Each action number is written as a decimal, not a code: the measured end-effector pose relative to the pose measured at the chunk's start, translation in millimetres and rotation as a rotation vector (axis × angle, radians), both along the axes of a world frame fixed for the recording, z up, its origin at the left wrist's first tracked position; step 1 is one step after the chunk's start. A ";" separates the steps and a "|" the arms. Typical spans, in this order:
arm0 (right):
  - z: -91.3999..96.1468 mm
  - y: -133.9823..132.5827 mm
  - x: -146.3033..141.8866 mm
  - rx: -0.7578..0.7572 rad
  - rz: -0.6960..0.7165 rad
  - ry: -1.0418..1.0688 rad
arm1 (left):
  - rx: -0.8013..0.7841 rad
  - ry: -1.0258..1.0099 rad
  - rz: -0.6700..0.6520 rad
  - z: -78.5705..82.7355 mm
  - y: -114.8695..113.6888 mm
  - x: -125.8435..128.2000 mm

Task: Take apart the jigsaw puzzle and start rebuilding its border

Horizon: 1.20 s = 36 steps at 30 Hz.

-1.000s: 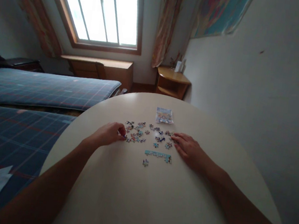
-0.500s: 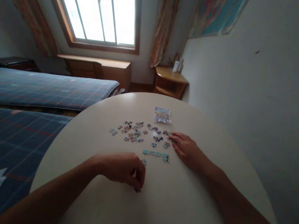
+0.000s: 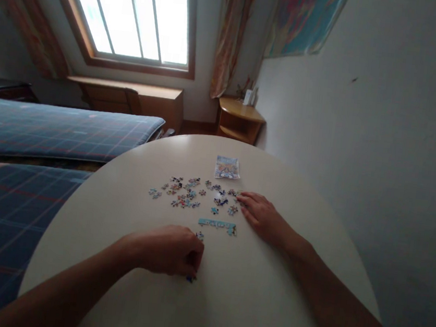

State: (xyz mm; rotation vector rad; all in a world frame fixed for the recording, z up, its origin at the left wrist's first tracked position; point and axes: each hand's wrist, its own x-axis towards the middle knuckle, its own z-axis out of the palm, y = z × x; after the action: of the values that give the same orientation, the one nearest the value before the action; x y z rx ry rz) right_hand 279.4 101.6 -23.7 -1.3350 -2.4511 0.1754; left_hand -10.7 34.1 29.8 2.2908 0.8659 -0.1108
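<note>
My left hand [image 3: 176, 250] is low over the table with its fingers curled, pinching a small dark-blue jigsaw piece [image 3: 191, 278] at the tabletop. Just beyond its knuckles lies another jigsaw piece [image 3: 200, 236], partly covered by the hand. My right hand [image 3: 263, 217] rests flat with fingers stretched out, the tips at the right end of the loose jigsaw pieces [image 3: 191, 194]. Between the hands is a short joined strip of light-blue pieces [image 3: 217, 224], with a corner turning toward me at its right end.
Behind the pieces lies a small printed picture sheet [image 3: 227, 168] on the round white table [image 3: 265, 305]. Beds with plaid covers [image 3: 48, 133] stand to the left, a wall [image 3: 380, 150] to the right. A desk and corner shelf [image 3: 243, 111] are at the back.
The whole view has shifted, so everything sits slightly farther left. My left fingers have curled in a little tighter at the piece; my right hand keeps its place by the loose pieces.
</note>
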 end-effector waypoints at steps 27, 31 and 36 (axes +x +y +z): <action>9.8 -13.5 -27.9 -0.012 0.168 -0.025 | 0.700 -0.157 0.161 -50.2 53.3 2.3; 8.0 -12.2 -25.9 0.000 0.162 -0.018 | 0.765 -0.151 0.228 -46.6 54.9 2.0; 6.1 -12.1 -26.9 0.006 0.160 -0.024 | 0.724 -0.168 0.288 -45.5 59.6 5.6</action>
State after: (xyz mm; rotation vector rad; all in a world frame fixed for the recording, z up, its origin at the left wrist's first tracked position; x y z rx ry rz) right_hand 252.5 89.5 -17.6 -1.1448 -2.5765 0.1921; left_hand -5.1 93.7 -15.7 2.7249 1.2811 0.6061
